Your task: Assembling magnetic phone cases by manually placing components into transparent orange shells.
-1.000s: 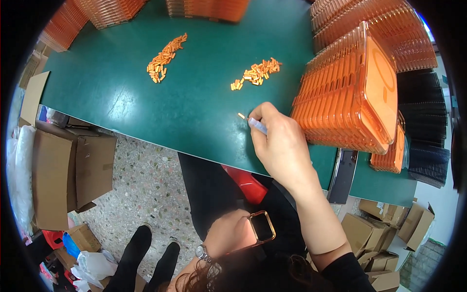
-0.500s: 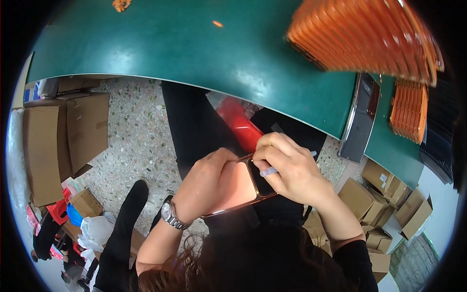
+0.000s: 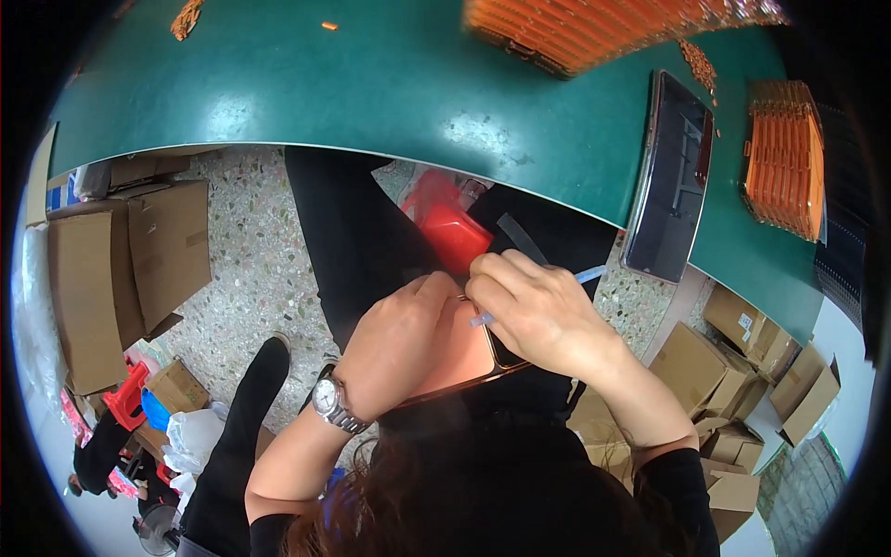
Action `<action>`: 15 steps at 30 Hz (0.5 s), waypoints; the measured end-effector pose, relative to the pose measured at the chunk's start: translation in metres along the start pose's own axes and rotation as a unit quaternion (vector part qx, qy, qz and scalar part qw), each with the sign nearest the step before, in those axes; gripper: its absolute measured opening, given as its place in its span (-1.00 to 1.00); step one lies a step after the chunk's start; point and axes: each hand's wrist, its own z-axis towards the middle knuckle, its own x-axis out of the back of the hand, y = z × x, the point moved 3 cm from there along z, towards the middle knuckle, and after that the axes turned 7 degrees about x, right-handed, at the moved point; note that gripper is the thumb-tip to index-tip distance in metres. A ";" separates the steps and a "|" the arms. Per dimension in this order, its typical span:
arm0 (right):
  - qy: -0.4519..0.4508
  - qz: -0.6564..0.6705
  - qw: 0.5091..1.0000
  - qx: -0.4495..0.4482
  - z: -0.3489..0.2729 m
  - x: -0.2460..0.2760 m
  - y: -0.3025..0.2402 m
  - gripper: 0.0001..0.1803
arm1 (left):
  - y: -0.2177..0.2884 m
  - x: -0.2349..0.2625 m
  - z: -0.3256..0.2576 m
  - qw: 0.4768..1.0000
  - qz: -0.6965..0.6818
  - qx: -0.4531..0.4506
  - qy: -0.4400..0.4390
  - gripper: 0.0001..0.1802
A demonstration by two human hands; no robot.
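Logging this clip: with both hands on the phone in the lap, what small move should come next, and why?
Probably lift the right hand off the screen. It covers the upper edge of the phone, with a thin pale blue tool pinched in its fingers, while the left hand cups the phone from beneath, so the display is largely hidden.

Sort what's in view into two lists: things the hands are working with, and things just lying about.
In hand:
- phone, held by the left hand
- thin pale blue tool, in the right hand, which also touches the phone

Lying about:
- orange trays on the green table
- dark flat tray
- red stool
- cardboard boxes on the floor
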 end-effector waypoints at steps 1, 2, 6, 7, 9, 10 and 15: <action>0.001 -0.003 1.000 -0.015 -0.001 0.000 0.000 -0.77 | 0.000 -0.001 0.000 1.000 0.013 -0.006 0.006 -0.92; 0.002 -0.002 1.000 -0.017 -0.002 -0.001 0.000 -0.77 | 0.001 -0.002 -0.001 1.000 0.013 -0.005 0.005 -0.92; -0.033 0.018 0.996 -0.086 -0.004 -0.001 0.005 -0.79 | -0.001 -0.004 -0.003 0.999 0.021 -0.030 0.026 -0.90; -0.067 0.023 0.993 -0.094 -0.003 -0.002 0.007 -0.79 | -0.002 -0.004 -0.003 0.997 0.038 -0.050 0.034 -0.86; -0.062 0.033 0.994 -0.089 -0.002 -0.003 0.008 -0.79 | -0.001 -0.003 -0.003 0.996 0.051 -0.058 0.042 -0.85; -0.056 0.042 0.994 -0.084 -0.002 -0.003 0.008 -0.79 | 0.000 -0.002 -0.003 0.994 0.064 -0.068 0.052 -0.84; -0.045 0.067 0.992 -0.097 -0.009 -0.002 0.013 -0.72 | -0.007 -0.003 0.001 0.988 0.102 -0.099 0.066 -0.83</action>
